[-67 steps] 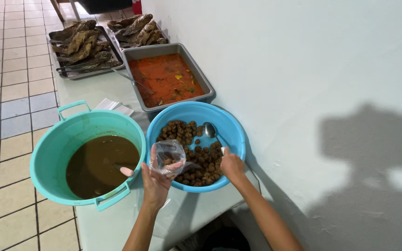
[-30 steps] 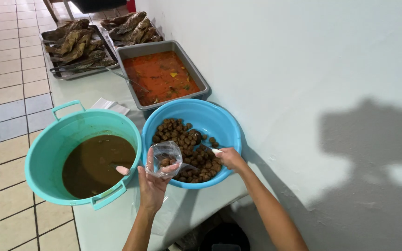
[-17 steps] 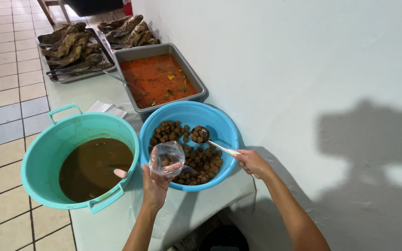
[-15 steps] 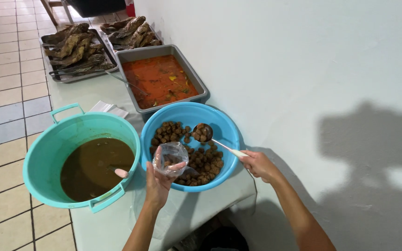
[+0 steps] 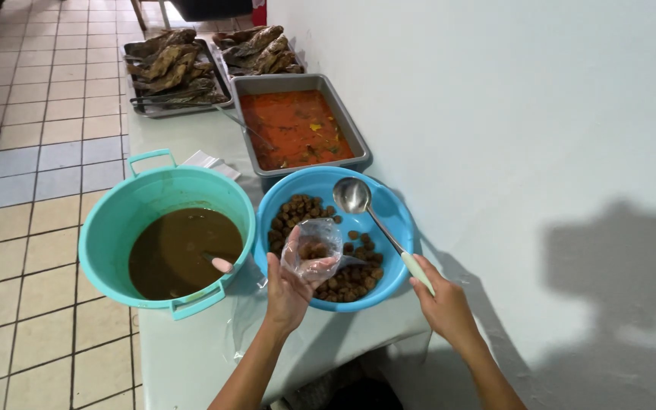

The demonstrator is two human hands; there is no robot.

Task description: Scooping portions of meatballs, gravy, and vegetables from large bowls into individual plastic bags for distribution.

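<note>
My left hand [image 5: 288, 285] holds a small clear plastic bag [image 5: 312, 249] open over the near rim of a blue bowl [image 5: 398, 220]; a few brown balls lie inside the bag. More brown balls [image 5: 343, 275] fill the near part of the bowl. My right hand [image 5: 442, 304] grips the white handle of a metal ladle [image 5: 354, 196]. The ladle's cup rests empty against the bowl's far wall.
A teal tub [image 5: 130, 220] of dark brown liquid stands left of the bowl. Behind are a steel tray of orange-red sauce [image 5: 295, 127] and two trays of fried fish [image 5: 170, 67]. A white wall runs along the right; tiled floor lies to the left.
The ladle held brown balls over the bowl a moment ago; now its cup is empty and lies at the bowl's far side. My right hand has slid back along the handle.
</note>
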